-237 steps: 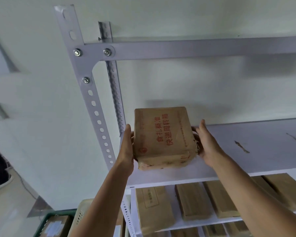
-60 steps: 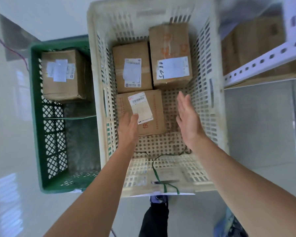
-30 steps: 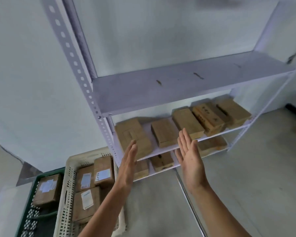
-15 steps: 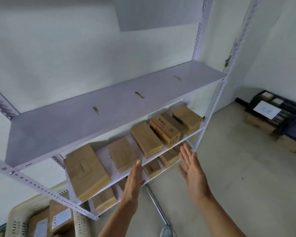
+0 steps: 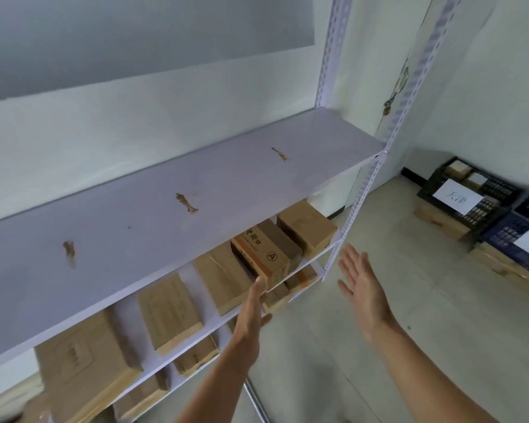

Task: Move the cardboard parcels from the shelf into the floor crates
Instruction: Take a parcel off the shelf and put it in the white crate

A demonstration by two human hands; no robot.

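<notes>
A person's two bare forearms (image 5: 214, 386), uncovered as far as they show; left hand (image 5: 251, 312) and right hand (image 5: 361, 288) bare too, with slender fingers (image 5: 352, 258).

A parcel storeroom: slotted metal shelving (image 5: 196, 184) holding cardboard parcels (image 5: 168, 309) (labelled crates (image 5: 487, 190) on the floor (image 5: 425, 315)).

"Where do the parcels (image 5: 168, 306) sit?"
"In a row on the lower board (image 5: 124, 303), under the upper board (image 5: 165, 209), around seven o'clock."
"And crates (image 5: 468, 190)?"
"On the floor (image 5: 379, 300) at three o'clock, atop boxes (image 5: 440, 219)."
</notes>
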